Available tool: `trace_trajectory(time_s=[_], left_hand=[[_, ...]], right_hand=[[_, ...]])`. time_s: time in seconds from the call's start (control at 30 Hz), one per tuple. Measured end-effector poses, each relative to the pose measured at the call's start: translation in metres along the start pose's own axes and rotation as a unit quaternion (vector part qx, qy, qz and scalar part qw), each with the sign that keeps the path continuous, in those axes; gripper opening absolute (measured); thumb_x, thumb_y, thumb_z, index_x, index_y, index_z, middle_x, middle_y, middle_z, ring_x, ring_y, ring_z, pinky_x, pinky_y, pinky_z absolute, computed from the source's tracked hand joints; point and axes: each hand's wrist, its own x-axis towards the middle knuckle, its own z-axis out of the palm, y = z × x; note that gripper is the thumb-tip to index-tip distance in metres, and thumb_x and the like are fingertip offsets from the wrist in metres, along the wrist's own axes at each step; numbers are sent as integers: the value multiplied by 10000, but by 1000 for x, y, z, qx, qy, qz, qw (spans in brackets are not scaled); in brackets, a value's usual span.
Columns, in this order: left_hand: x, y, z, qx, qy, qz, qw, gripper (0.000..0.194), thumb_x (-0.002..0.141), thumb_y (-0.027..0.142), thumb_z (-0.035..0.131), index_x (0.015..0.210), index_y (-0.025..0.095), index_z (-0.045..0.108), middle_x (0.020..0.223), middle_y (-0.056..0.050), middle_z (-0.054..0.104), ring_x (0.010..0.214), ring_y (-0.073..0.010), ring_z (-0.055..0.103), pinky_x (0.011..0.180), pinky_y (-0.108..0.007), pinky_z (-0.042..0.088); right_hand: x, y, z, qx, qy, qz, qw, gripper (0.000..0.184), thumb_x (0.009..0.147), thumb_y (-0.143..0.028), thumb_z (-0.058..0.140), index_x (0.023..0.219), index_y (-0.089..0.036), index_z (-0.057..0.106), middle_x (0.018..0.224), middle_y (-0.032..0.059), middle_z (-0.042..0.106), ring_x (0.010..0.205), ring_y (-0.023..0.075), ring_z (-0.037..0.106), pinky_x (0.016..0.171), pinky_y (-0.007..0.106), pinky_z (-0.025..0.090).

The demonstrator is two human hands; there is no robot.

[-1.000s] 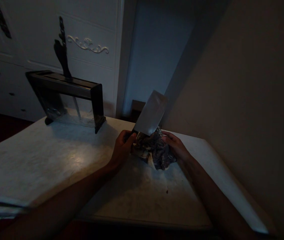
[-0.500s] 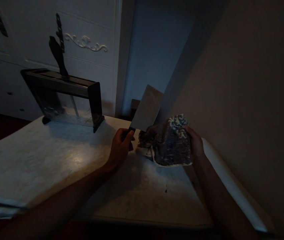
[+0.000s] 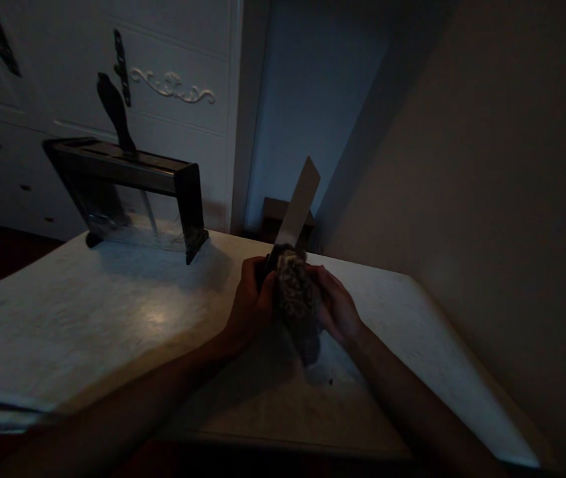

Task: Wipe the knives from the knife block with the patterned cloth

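A cleaver [image 3: 300, 202] points away from me and upward, its blade seen at a narrow angle. My left hand [image 3: 253, 295] is closed round its dark handle, which is mostly hidden. Bunched at the base of the blade is a dark, fuzzy cloth [image 3: 296, 292] with pale patches, its lower end hanging toward the tabletop. From the right, my right hand [image 3: 337, 305] grips this cloth, fingers curled against its side. The two hands are close together, with the cloth between them. How much of the blade the cloth covers is hidden.
A dark-framed, clear-sided knife block [image 3: 128, 172] with one black-handled knife [image 3: 113, 109] stands at the table's back left. The pale marble-look table [image 3: 163, 358] carries a small dark speck. White cabinets rise behind; a wall stands right, and a small brown box-like thing sits beyond the edge.
My right hand has moved left with the cloth, which was spread out and is now bunched against the blade's base. The cleaver has turned, showing its blade narrower.
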Motion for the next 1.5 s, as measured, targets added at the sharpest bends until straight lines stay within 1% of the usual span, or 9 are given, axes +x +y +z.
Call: trace_trajectory(time_s=[0.23, 0.4, 0.57, 0.7, 0.87, 1.07, 1.33, 1.4, 1.5], left_hand=[[-10, -1, 7, 83, -9, 93, 992, 332, 926, 278, 465, 1242, 191, 410, 1186, -124, 569, 1090, -235, 573, 951, -448, 470], [-15, -13, 13, 155, -20, 201, 967, 456, 844, 140, 459, 1296, 181, 420, 1257, -145, 566, 1155, -287, 549, 987, -491, 447], [-22, -17, 18, 210, -54, 251, 944, 576, 787, 86, 431, 1357, 152, 385, 1316, -174, 510, 1262, -323, 458, 1052, -539, 365], [-23, -12, 18, 234, -123, 233, 936, 630, 767, 102, 462, 1388, 108, 355, 1367, -207, 440, 1292, -336, 405, 1064, -559, 340], [-22, -7, 15, 188, -164, 208, 946, 655, 793, 149, 488, 1423, 145, 308, 1396, -191, 397, 1330, -325, 360, 1098, -552, 305], [-23, -9, 13, 135, -84, 242, 957, 578, 836, 203, 507, 1387, 175, 335, 1354, -168, 411, 1300, -288, 393, 1085, -499, 347], [1, 1, -7, 229, -10, 234, 945, 397, 871, 254, 503, 1261, 184, 483, 1344, -158, 479, 1288, -288, 440, 1055, -499, 347], [7, 2, -12, 233, -19, 208, 950, 419, 891, 306, 490, 1291, 180, 480, 1365, -157, 493, 1289, -289, 454, 1053, -501, 349], [11, 0, -13, 239, -87, 176, 951, 457, 917, 363, 473, 1332, 171, 482, 1355, -149, 544, 1254, -276, 504, 1044, -480, 374]], right_hand=[[0, 14, 9, 50, 5, 70, 996, 361, 612, -346, 876, 885, -225, 674, 826, -18, 720, 756, 153, 663, 735, 272, 548], [1, 18, 9, 31, -64, 89, 994, 369, 615, -330, 873, 916, -208, 698, 850, 9, 735, 814, 197, 697, 783, 325, 566], [2, 26, 1, 27, -75, 95, 992, 366, 610, -317, 876, 914, -208, 704, 794, 12, 738, 817, 223, 713, 768, 346, 577], [3, 30, -3, 37, -57, 102, 992, 402, 592, -322, 886, 931, -206, 704, 761, 8, 736, 794, 224, 716, 747, 340, 583], [2, 25, 4, 38, -13, 87, 995, 374, 575, -330, 879, 873, -197, 696, 748, 11, 732, 763, 226, 710, 706, 333, 585], [1, 21, 13, -16, 59, 17, 998, 322, 590, -332, 834, 836, -182, 689, 706, -6, 707, 718, 215, 686, 685, 328, 560], [5, 20, 0, -83, 107, -48, 990, 185, 619, -295, 754, 750, -188, 680, 686, -21, 675, 616, 154, 606, 579, 270, 497], [5, 20, -2, -89, 115, -48, 988, 170, 624, -297, 737, 740, -191, 671, 673, -24, 659, 604, 150, 593, 569, 269, 489], [6, 20, -2, -94, 130, -57, 985, 188, 651, -341, 729, 726, -191, 644, 662, -27, 632, 598, 143, 573, 565, 263, 478]])
